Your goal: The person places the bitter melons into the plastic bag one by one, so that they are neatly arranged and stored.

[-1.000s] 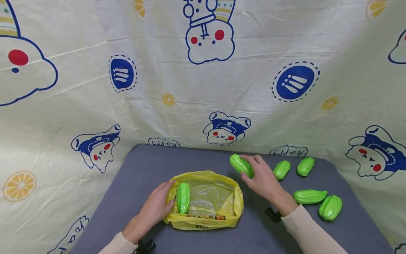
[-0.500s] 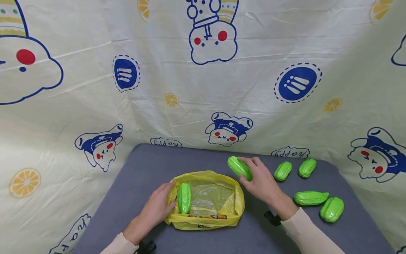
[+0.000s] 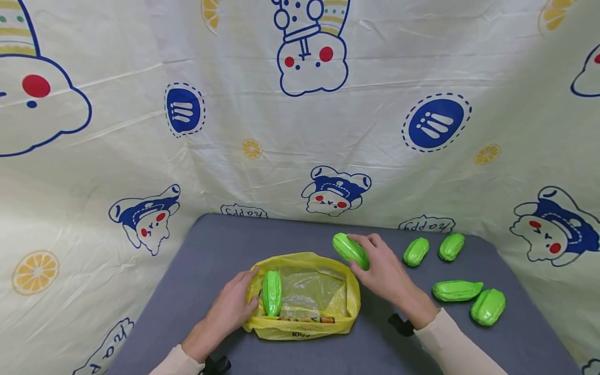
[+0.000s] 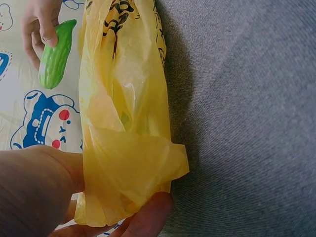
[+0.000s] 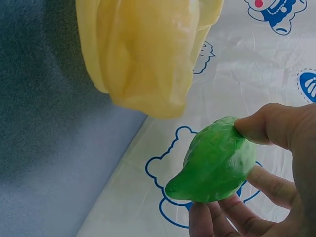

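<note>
In the head view a yellow plastic bag [image 3: 300, 330] stands with its mouth open on the table. My left hand [image 3: 229, 307] holds its left rim, thumb on the inner side; the left wrist view shows fingers curled round the bag's edge. One ridged green bitter melon [image 3: 272, 292] lies inside the bag at the left. Above the table, behind the bag's right rim, my right hand [image 3: 382, 271] grips another bitter melon [image 3: 350, 250] between thumb and fingers. Its pointed end shows in the right wrist view, where the held bitter melon [image 5: 215, 163] is apart from the bag.
Several more bitter melons lie on the right of the grey table [image 3: 244, 234]: two at the back, one [image 3: 416, 252] nearer the right hand, and two [image 3: 488, 307] closer to the front. A white patterned curtain [image 3: 300, 135] hangs behind the table's far edge.
My right hand has shifted slightly left and down with the bitter melon, nearer the bag's right rim. The left hand and the bag have stayed in place.
</note>
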A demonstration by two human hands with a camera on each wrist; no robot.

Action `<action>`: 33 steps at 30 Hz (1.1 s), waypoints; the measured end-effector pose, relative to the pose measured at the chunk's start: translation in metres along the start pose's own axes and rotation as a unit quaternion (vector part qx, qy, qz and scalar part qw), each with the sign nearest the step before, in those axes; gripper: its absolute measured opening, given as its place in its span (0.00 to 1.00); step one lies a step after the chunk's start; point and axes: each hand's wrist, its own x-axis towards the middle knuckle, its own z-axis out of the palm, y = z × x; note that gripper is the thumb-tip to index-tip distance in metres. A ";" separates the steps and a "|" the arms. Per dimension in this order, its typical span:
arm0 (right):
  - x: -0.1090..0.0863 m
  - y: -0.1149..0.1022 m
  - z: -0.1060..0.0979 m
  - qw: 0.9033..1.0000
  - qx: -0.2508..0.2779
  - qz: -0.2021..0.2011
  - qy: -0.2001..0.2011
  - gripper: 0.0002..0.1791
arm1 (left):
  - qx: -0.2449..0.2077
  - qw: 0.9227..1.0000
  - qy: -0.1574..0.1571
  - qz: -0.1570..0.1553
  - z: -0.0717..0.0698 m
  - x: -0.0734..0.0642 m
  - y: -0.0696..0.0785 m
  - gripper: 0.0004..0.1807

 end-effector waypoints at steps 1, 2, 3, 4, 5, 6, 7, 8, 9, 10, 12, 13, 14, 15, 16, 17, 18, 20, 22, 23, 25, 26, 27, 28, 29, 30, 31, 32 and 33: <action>0.000 -0.001 0.000 1.000 0.001 -0.001 0.000 0.36 | 0.001 1.000 0.000 0.000 0.000 0.000 0.000 0.38; 0.000 -0.002 0.000 1.000 0.002 -0.002 -0.001 0.36 | 0.001 1.000 0.000 0.000 0.000 0.000 0.000 0.38; 0.000 -0.003 0.000 1.000 0.003 -0.003 -0.002 0.36 | 0.002 1.000 0.000 0.001 0.000 0.000 0.000 0.38; 0.000 -0.004 0.000 1.000 0.004 -0.004 -0.003 0.36 | 0.003 1.000 0.001 0.002 0.000 0.000 0.000 0.38; -0.001 -0.004 0.000 1.000 0.005 -0.004 -0.004 0.36 | 0.002 1.000 0.001 0.002 0.000 0.000 0.000 0.38; -0.001 -0.005 0.001 1.000 0.007 -0.004 -0.005 0.36 | 0.003 1.000 0.000 0.001 0.001 0.000 0.000 0.38; -0.001 -0.005 0.001 1.000 0.008 -0.004 -0.006 0.36 | 0.003 1.000 -0.001 0.001 0.001 0.000 0.000 0.38; -0.001 -0.006 0.001 1.000 0.010 -0.005 -0.006 0.36 | 0.003 1.000 -0.001 0.001 0.001 0.000 0.000 0.38; -0.001 -0.007 0.001 1.000 0.010 -0.006 -0.005 0.36 | 0.003 1.000 -0.001 0.001 0.001 0.000 0.000 0.38; -0.002 -0.008 0.001 1.000 0.012 -0.008 -0.004 0.36 | 0.003 1.000 0.000 0.001 0.000 0.000 0.000 0.38; -0.002 -0.009 0.001 1.000 0.015 -0.012 -0.002 0.35 | 0.003 1.000 -0.002 0.001 0.000 0.000 0.001 0.38; -0.002 -0.010 0.001 1.000 0.016 -0.012 -0.003 0.35 | 0.003 1.000 -0.001 0.001 0.000 0.000 0.001 0.38; -0.002 -0.011 0.002 1.000 0.017 -0.012 -0.004 0.35 | 0.004 1.000 -0.001 0.001 0.000 0.000 0.001 0.38; -0.002 -0.011 0.002 1.000 0.018 -0.010 -0.005 0.36 | 0.003 1.000 -0.001 0.001 -0.001 0.000 0.001 0.38; -0.002 -0.012 0.002 1.000 0.019 -0.008 -0.008 0.35 | 0.004 1.000 -0.001 0.001 -0.001 0.000 0.001 0.38; -0.002 -0.013 0.002 1.000 0.020 -0.006 -0.011 0.36 | 0.003 1.000 -0.002 0.000 -0.001 0.000 0.001 0.38; -0.002 -0.014 0.002 1.000 0.021 -0.004 -0.014 0.36 | 0.003 1.000 -0.002 -0.001 -0.001 0.000 0.001 0.38; -0.003 -0.015 0.002 1.000 0.023 0.000 -0.019 0.36 | 0.002 1.000 -0.003 -0.001 -0.001 0.000 0.001 0.38; -0.003 -0.018 0.001 0.999 0.024 0.000 -0.022 0.36 | 0.002 1.000 -0.003 -0.001 -0.001 0.000 0.002 0.38; -0.003 -0.019 0.001 0.999 0.025 -0.001 -0.022 0.36 | 0.002 1.000 -0.003 -0.001 -0.001 0.000 0.002 0.38; -0.003 -0.020 0.001 0.999 0.026 -0.004 -0.021 0.35 | 0.003 1.000 -0.002 -0.001 -0.002 0.000 0.002 0.38; -0.004 -0.021 0.001 0.999 0.027 -0.006 -0.021 0.35 | 0.004 1.000 -0.001 -0.001 -0.001 0.000 0.002 0.38; -0.004 -0.022 0.001 0.999 0.027 -0.007 -0.021 0.35 | 0.004 1.000 -0.001 -0.001 -0.001 0.000 0.002 0.38; -0.004 -0.022 0.002 0.999 0.027 -0.007 -0.023 0.35 | 0.003 1.000 -0.002 -0.002 -0.001 0.000 0.002 0.38; -0.005 -0.023 0.002 0.999 0.029 -0.008 -0.024 0.35 | 0.003 1.000 -0.003 -0.003 -0.001 0.000 0.003 0.38; -0.005 -0.023 0.003 0.999 0.030 -0.007 -0.026 0.35 | 0.002 1.000 -0.003 -0.005 -0.001 0.000 0.003 0.38; -0.005 -0.024 0.003 0.999 0.033 -0.006 -0.028 0.36 | 0.001 1.000 -0.004 -0.006 0.000 0.000 0.003 0.38; -0.006 -0.025 0.003 0.999 0.035 -0.005 -0.029 0.36 | -0.001 1.000 -0.006 -0.008 0.000 0.000 0.003 0.37; -0.006 -0.026 0.003 0.999 0.038 -0.005 -0.031 0.36 | -0.002 1.000 -0.006 -0.009 0.000 0.000 0.003 0.37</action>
